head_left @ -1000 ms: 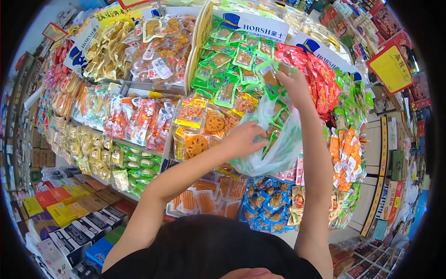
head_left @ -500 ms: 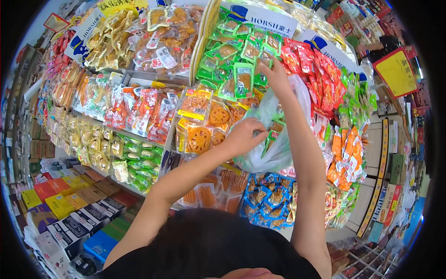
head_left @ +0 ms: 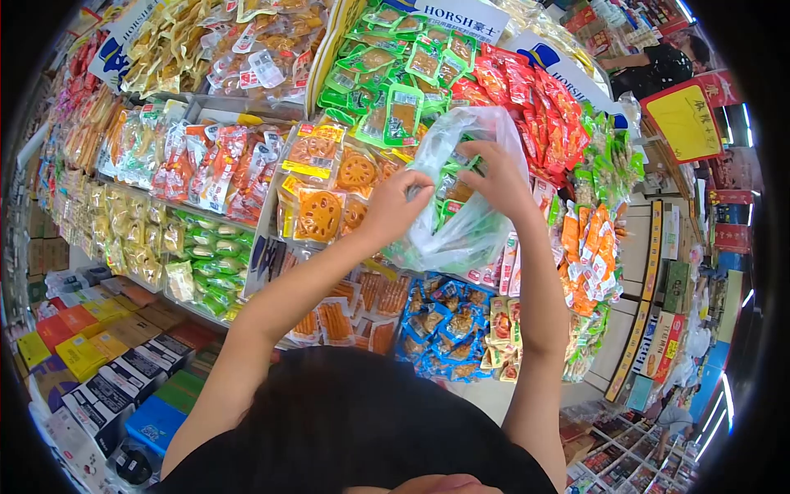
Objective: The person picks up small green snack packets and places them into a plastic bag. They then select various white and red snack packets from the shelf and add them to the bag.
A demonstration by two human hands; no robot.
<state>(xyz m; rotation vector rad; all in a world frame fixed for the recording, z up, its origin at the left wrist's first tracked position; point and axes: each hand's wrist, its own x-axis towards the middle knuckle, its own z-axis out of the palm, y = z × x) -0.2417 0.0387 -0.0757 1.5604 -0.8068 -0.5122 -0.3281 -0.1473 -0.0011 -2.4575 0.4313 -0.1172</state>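
My left hand (head_left: 397, 206) grips the left rim of a thin clear plastic bag (head_left: 461, 243) and holds it up in front of a tilted snack display. My right hand (head_left: 496, 177) is at the bag's mouth, fingers curled over a green snack packet (head_left: 451, 188) that sits just inside the bag. More green packets show through the film lower down. Straight above the bag lies the heap of green snack packets (head_left: 395, 74), with a heap of red packets (head_left: 527, 90) to its right.
Orange lotus-root packets (head_left: 321, 206) lie left of the bag and blue packets (head_left: 444, 321) below it. Boxed goods (head_left: 107, 362) line the lower left shelf. A yellow sign (head_left: 687, 123) hangs at the right. Another person (head_left: 658, 62) stands at the far top right.
My right hand has come down from the green heap to the bag's mouth. The bag, held by my left hand, has risen and opened wider.
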